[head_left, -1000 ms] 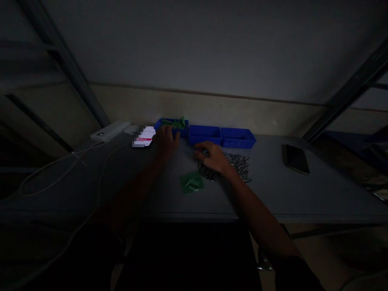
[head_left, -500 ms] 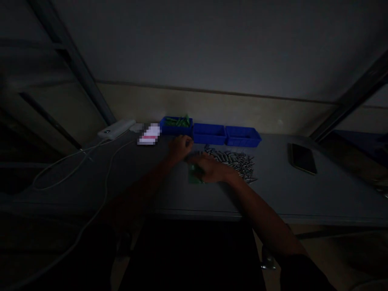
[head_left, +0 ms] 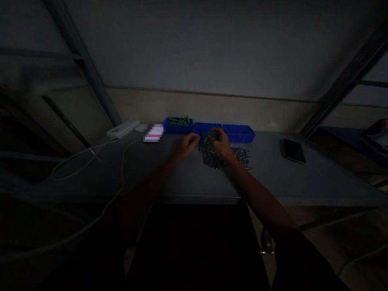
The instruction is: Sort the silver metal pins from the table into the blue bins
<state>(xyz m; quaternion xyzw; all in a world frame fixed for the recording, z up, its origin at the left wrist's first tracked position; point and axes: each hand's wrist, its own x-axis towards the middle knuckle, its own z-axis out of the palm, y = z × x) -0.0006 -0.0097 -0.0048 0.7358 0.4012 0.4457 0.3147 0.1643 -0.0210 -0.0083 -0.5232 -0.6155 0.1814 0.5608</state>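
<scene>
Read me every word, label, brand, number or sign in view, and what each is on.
No text is readable.
White-and-pink item: blurred into blocks.
White case: a dark mark, too small to read.
Blue bins, green packet in the right hand, dark phone: no text I can make out.

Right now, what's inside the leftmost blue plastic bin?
Crumpled green plastic bags lie in the leftmost blue plastic bin, some poking above its rim. Whatever is beneath them is hidden.
</scene>
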